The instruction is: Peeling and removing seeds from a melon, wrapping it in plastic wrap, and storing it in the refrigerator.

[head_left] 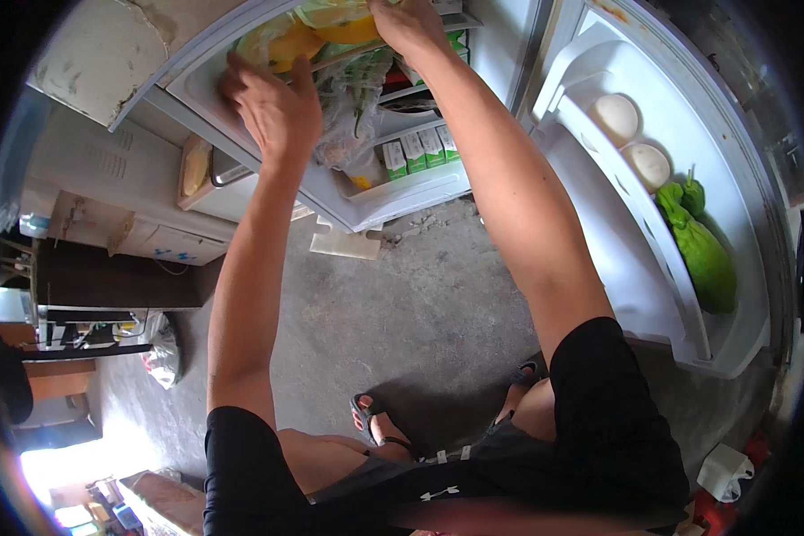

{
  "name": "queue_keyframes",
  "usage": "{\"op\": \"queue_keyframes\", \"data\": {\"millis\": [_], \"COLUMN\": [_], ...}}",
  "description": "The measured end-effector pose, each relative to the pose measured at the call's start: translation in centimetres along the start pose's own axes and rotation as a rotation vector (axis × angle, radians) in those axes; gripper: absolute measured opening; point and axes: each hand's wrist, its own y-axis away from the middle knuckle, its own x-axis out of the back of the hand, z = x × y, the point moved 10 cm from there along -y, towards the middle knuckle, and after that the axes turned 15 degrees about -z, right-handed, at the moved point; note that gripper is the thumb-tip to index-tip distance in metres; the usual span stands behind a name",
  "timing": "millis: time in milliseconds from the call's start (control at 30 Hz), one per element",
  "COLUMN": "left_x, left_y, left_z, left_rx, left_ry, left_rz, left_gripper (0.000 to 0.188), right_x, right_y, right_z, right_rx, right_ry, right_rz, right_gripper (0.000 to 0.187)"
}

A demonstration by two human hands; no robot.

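Both of my arms reach into an open fridge point(188, 87). My left hand point(277, 112) is at its left side, fingers apart and slightly blurred, beside yellow produce point(295, 46) in clear plastic. My right hand point(409, 31) is at the top edge of the view, by another yellow piece point(347, 32). Its fingers are curled, and what they grip is hidden. A pale shelf edge point(348, 55) runs between the hands. Beneath it hangs a clear plastic bag point(335, 125) with green vegetables in it.
Several green-and-white cartons point(424, 147) stand low in the fridge. The open door point(616, 241) at right holds two pale round items point(630, 138) and a green vegetable in a bag point(701, 255) on its shelf. A notched white piece point(344, 246) lies on the concrete floor point(402, 304).
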Motion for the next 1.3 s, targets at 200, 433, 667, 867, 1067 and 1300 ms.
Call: {"op": "queue_keyframes", "data": {"millis": [200,433,667,867,1067,1300], "left_x": [0.6,-1.0,-1.7,1.1,-2.1,-1.7], "left_y": [-2.0,-3.9,-3.9,-2.0,-2.0,-0.2], "left_z": [2.8,1.0,1.3,0.8,4.1,2.3], "left_rx": [-0.328,-0.229,-0.111,-0.544,-0.543,-0.505], "left_ry": [-0.539,-0.492,-0.556,0.004,-0.564,-0.504], "left_rz": [0.026,-0.122,-0.281,0.186,-0.133,-0.178], "left_gripper": [0.055,0.043,0.037,0.039,0.028,0.038], "right_x": [-1.2,-0.3,-1.6,-1.0,0.8,0.0], "right_y": [0.5,0.5,1.5,1.4,4.7,5.1], "right_z": [1.0,0.2,0.1,-0.7,-10.2,-9.5], "right_rx": [-0.039,0.033,0.008,-0.015,0.581,0.645], "right_ry": [-0.201,-0.218,-0.300,-0.045,0.544,0.582], "right_rz": [-0.362,-0.211,-0.388,-0.356,-0.225,-0.237], "right_gripper": [0.058,0.058,0.049,0.040,0.054,0.045]}}
